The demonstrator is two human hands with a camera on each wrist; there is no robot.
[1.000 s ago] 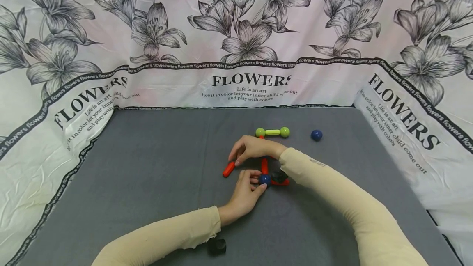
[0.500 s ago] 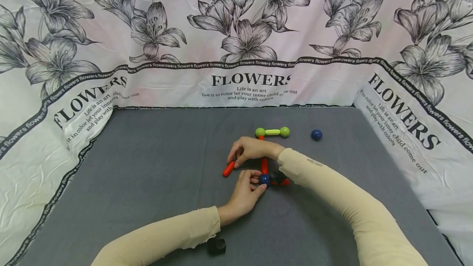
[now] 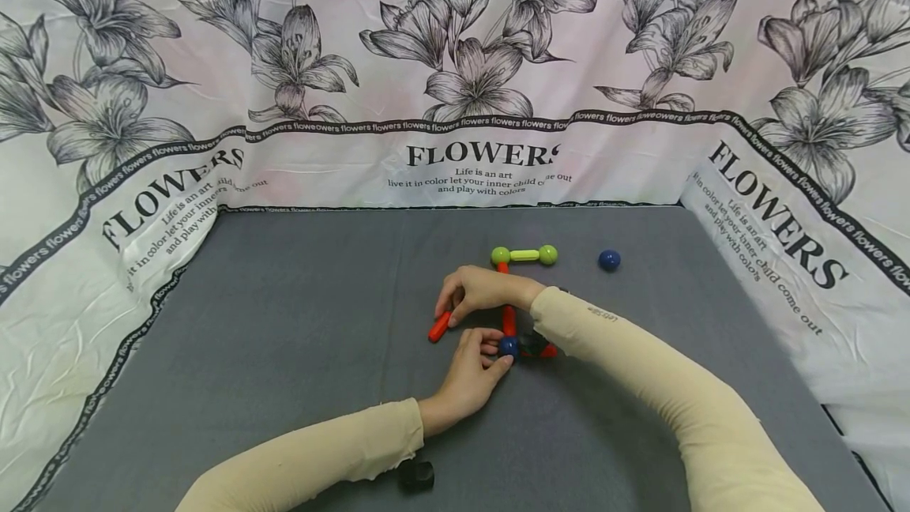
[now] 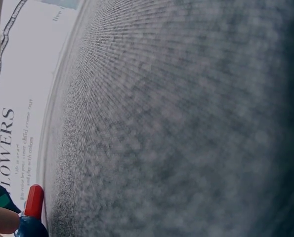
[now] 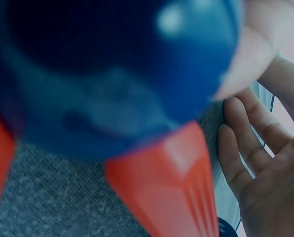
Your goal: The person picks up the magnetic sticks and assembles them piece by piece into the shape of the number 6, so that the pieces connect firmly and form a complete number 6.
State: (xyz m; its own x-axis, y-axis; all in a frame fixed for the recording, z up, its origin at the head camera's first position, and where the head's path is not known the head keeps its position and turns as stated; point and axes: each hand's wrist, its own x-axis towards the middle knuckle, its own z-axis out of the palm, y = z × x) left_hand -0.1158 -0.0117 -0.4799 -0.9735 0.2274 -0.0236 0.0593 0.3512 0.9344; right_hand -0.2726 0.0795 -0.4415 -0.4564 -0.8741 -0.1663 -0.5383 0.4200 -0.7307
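My left hand [image 3: 465, 374] pinches a glossy blue ball [image 3: 509, 346] between thumb and fingers. Red rods join this ball: one red rod [image 3: 508, 321] runs away toward the far side, and another red rod [image 3: 549, 352] points right, partly behind the right wrist. Beyond the left hand, my right hand [image 3: 482, 291] reaches over the upright part of the figure and pinches a loose red rod [image 3: 440, 327] at its upper end. The left wrist view catches a fingertip [image 4: 2, 219] at the blue ball [image 4: 31, 228]. Close up in the right wrist view, the blue ball [image 5: 122, 79] fills the top.
Past the right hand, a green ball [image 3: 501, 256], a green rod [image 3: 524, 255] and a second green ball [image 3: 547, 254] stand in a row, joined to the red part. A separate blue ball [image 3: 609, 260] lies on the grey tabletop [image 3: 320, 299]. Flower-printed cloth [image 3: 469, 160] borders it.
The right hand has shifted slightly toward the near left, tilting the loose red rod a little. The left hand and the blue ball stay almost in place.
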